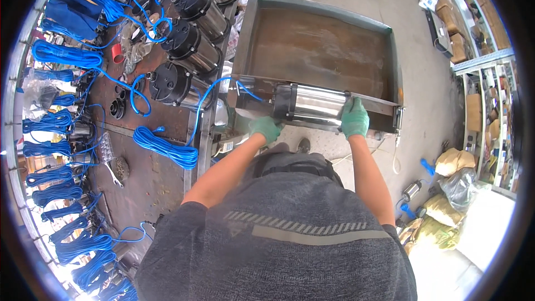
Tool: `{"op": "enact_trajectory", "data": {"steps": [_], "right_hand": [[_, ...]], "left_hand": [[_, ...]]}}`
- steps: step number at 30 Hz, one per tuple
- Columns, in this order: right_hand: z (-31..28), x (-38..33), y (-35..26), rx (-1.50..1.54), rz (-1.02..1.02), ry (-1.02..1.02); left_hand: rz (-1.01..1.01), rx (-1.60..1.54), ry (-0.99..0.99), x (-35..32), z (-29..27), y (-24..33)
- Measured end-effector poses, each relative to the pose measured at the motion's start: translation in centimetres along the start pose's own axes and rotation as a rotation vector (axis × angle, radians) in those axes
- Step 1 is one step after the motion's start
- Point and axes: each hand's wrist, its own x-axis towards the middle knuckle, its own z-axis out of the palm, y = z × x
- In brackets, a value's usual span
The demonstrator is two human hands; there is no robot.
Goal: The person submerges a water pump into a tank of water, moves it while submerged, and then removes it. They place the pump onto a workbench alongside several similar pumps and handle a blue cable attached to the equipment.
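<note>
A submersible pump (319,103) with a shiny steel body and a black end lies on its side across the near part of a metal tank (397,61). My right hand (355,118), in a green glove, grips its right end. My left hand (266,129), gloved alike, holds it low by the black end, the fingertips partly hidden. A blue cable (199,112) runs from the pump's black end over to a tied blue coil (167,147) on the workbench at left.
Brownish liquid fills the tank. More steel pumps (178,85) stand along the bench (150,189), with a wrench (114,175) and many blue cable coils (56,117) further left. Shelving (482,58) and bags (454,161) flank the floor at right.
</note>
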Motion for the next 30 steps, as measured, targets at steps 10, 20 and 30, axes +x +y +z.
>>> {"op": "enact_trajectory", "data": {"steps": [10,20,30], "right_hand": [[-1.7,-1.7,4.2,0.583,0.081,-0.03],[-3.7,-4.3,21.1,0.161,0.367,0.288],[-4.4,2.5,26.9,-0.279,0.211,-0.129]], "left_hand": [[0.001,-0.111,0.326,-3.9,-6.2,0.2],[-0.053,-0.386,0.448,-1.4,-6.9,5.2],[-0.121,-0.338,0.459,-1.9,-7.0,8.9]]}}
